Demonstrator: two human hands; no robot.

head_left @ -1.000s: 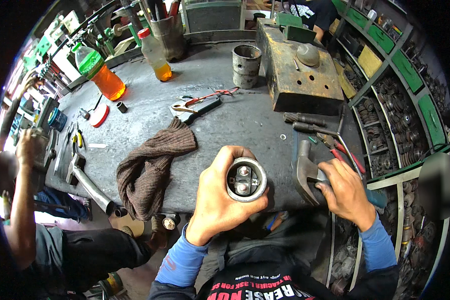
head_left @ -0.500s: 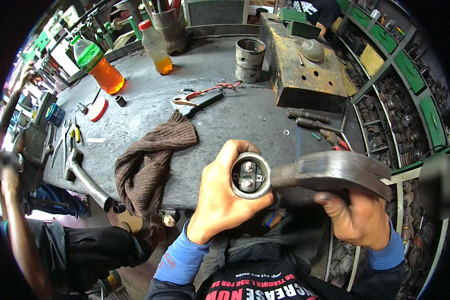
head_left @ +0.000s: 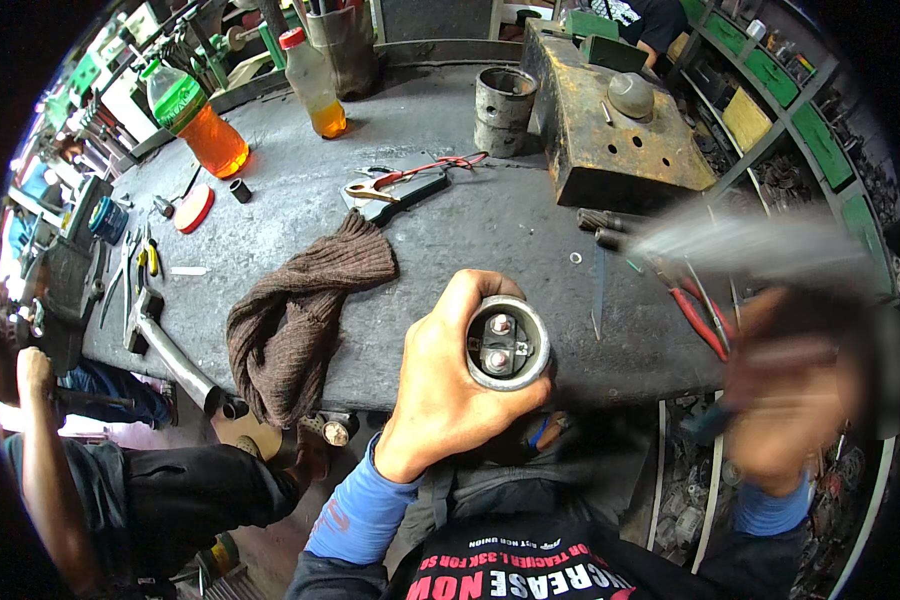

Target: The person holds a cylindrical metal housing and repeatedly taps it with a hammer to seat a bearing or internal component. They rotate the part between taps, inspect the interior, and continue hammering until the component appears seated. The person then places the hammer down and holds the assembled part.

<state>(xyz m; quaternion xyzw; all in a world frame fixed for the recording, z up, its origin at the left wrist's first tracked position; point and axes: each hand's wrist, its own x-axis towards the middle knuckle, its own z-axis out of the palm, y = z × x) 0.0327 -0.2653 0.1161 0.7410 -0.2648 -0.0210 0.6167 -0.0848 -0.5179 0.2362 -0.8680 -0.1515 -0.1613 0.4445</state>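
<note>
Wrapped around a short grey metal tube (head_left: 541, 352), my left hand (head_left: 435, 390) holds it upright at the bench's near edge. Inside its open top sits a dark terminal block (head_left: 498, 343) with two bolt ends. My right hand (head_left: 785, 400), smeared by motion, is off to the right and grips a hammer. The hammer head (head_left: 760, 245) is a grey streak above that hand, apart from the tube. A brown knitted cloth (head_left: 310, 310) lies left of my left hand.
The dark bench (head_left: 450, 240) carries bottles of orange liquid (head_left: 215, 145), a rusty metal box (head_left: 620, 150), a perforated metal cylinder (head_left: 503, 115), red-handled pliers (head_left: 705, 325) and a second hammer (head_left: 170, 350). Another person's arm (head_left: 45, 450) is at the left. Shelves of parts (head_left: 810, 140) stand right.
My right hand and the hammer have swung up and right, away from the tube where the hammer head was. My left hand keeps holding the tube almost unmoved.
</note>
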